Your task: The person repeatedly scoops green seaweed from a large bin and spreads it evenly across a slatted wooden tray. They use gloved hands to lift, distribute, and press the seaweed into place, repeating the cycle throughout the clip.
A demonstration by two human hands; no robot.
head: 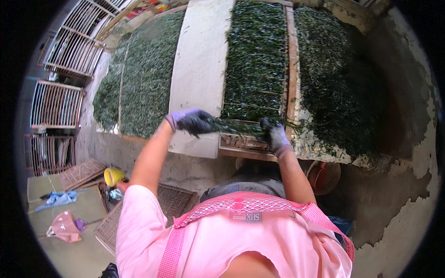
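Both my hands wear lilac gloves with dark, stained fingers. My left hand [194, 121] pinches one end of a thin bundle of dark green plant strands [238, 127]. The other end is in my right hand [274, 135], so the bundle spans between them, slightly blurred. It hangs above the near end of a long wooden frame [292, 62]. Farther back, a layer of similar greens [255, 52] covers the frame's crosswise slats. Just beyond my left hand lies a long whitish board [201, 62]. A heap of loose greens [333, 80] rests to the right of the frame.
More greens [149, 76] spread left of the board. Slatted wooden racks [57, 104] stand at far left. A yellow bucket [114, 176], woven mat [177, 198], pink bag [65, 226] and blue cloth [57, 200] lie lower left. A bucket [323, 177] sits under the right edge.
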